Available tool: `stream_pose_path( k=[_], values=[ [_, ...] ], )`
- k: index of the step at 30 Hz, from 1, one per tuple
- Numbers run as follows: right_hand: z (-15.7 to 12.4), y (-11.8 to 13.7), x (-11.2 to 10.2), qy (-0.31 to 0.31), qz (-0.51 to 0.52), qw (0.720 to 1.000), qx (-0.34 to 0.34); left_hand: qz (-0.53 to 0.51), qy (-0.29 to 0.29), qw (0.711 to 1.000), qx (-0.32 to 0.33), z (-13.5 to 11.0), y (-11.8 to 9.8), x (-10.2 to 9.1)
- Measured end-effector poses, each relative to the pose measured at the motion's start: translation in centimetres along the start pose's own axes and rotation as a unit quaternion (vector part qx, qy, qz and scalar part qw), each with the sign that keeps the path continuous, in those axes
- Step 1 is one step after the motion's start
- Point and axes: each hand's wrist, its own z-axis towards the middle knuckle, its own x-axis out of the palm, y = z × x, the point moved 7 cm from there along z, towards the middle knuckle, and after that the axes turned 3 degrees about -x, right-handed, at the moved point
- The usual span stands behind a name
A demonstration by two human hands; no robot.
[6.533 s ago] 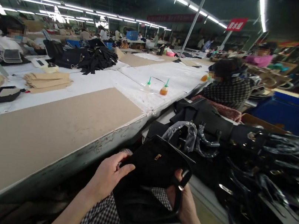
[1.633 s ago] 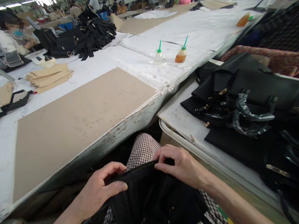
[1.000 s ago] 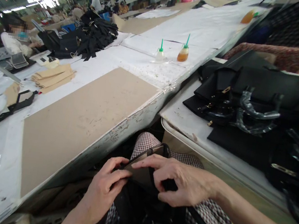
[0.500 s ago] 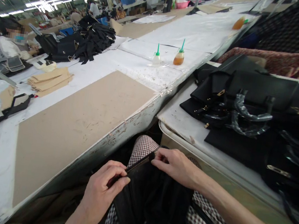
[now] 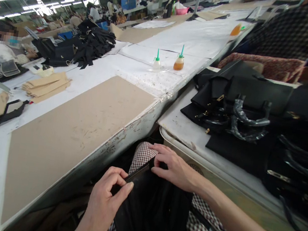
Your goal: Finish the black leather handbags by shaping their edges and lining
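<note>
Across my checked-cloth lap (image 5: 144,154) lies a black bag (image 5: 155,204), soft and dark, its upper edge running slantwise between my hands. My left hand (image 5: 107,197) pinches the near left end of that edge between thumb and fingers. At the far end, my right hand (image 5: 173,168) has its thumb and a bent finger closed on the edge, while other fingers stretch out above it. The bag's lower part blends into shadow, and what lies inside it cannot be made out.
To the left stands a white-covered table with a beige board (image 5: 81,139), tan pieces (image 5: 47,86) and black pieces (image 5: 93,44). Two glue bottles (image 5: 179,62) stand farther back. Black handbags (image 5: 258,96) crowd the right-hand table. A masked person (image 5: 7,43) sits across.
My right hand has raised and straightened some fingers over the edge. My left hand keeps its pinch. The view has shifted slightly.
</note>
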Motion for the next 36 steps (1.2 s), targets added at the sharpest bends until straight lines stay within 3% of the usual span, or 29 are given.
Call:
stream_pose_path(
  k=[4,7,10,15,24,28,30,33,36],
  values=[
    [1.1,-1.0,0.7,0.033,0.0,0.999,0.019,0.015,-0.036,0.999,-0.002,0.1,0.5,0.0],
    [1.2,-1.6,0.9,0.012,0.026,0.999,0.036,-0.018,-0.048,0.997,-0.062,0.6,2.0,-0.1],
    [0.8,-2.1,1.2,0.002,0.073,0.996,0.054,-0.084,-0.008,0.988,-0.125,1.2,3.5,0.2],
    [0.3,-2.2,1.3,-0.007,0.099,0.993,0.068,-0.193,0.093,0.963,-0.164,1.7,3.5,1.0],
    [0.2,-1.3,1.0,-0.027,0.042,0.996,0.079,-0.304,0.088,0.923,-0.217,0.5,5.0,2.3],
    [0.3,-0.3,1.1,0.033,0.03,0.998,0.04,-0.353,0.126,0.899,-0.226,0.5,5.4,2.7],
    [0.4,0.4,1.3,0.069,0.022,0.997,0.005,-0.311,0.145,0.918,-0.2,0.9,5.0,2.1],
    [0.3,0.8,1.2,0.058,0.026,0.998,-0.004,-0.15,0.118,0.975,-0.111,1.8,3.5,0.2],
    [-0.1,1.0,1.0,0.034,0.047,0.998,0.0,-0.083,0.104,0.989,-0.062,2.4,1.9,-0.5]
  ],
)
